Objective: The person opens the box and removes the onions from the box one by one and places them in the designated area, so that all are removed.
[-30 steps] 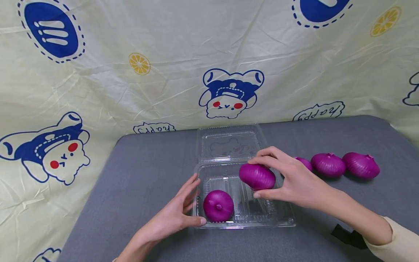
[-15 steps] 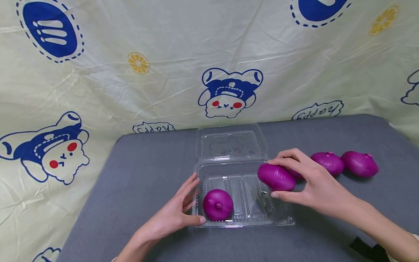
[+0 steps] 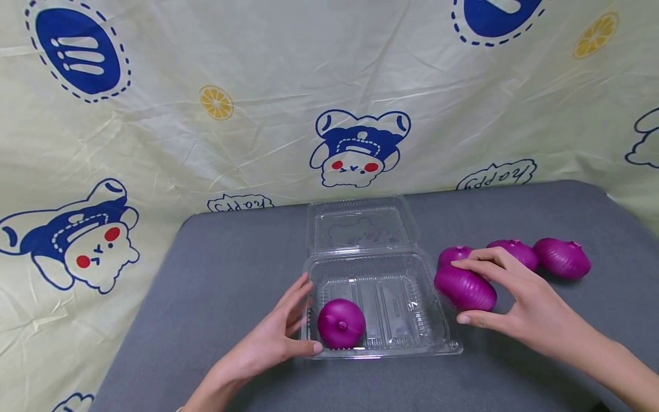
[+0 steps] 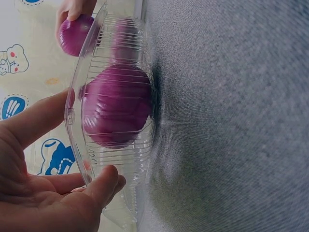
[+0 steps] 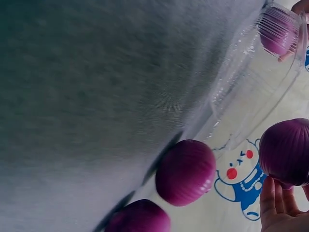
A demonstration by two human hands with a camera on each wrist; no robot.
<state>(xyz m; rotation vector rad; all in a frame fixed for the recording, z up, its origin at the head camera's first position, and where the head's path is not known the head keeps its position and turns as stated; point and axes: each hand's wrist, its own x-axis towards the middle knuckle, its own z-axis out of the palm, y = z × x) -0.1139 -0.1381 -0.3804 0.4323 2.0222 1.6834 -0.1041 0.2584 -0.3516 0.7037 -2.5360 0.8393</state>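
Note:
My right hand (image 3: 520, 297) holds a purple onion (image 3: 465, 289) between thumb and fingers, just outside the right rim of the clear plastic clamshell container (image 3: 391, 309). In the right wrist view this onion (image 5: 286, 152) is raised off the table. Another purple onion (image 3: 341, 323) sits in the container's near left corner. My left hand (image 3: 273, 337) touches that corner, thumb at the front rim and fingers loosely extended along the left side. The left wrist view shows its fingertips (image 4: 107, 181) against the ribbed wall, with the onion (image 4: 118, 106) visible through the plastic.
Several more onions stand in a row on the grey table (image 3: 237, 257): one (image 3: 453, 254) partly behind the held onion, one (image 3: 515, 252) partly behind my right hand, one (image 3: 562, 258) farther right. The container's lid (image 3: 362, 226) lies folded back. A printed cloth (image 3: 278, 68) hangs behind.
My right hand has carried its onion rightward, from above the container to beyond its right rim. My left hand and the onion in the corner have stayed in place.

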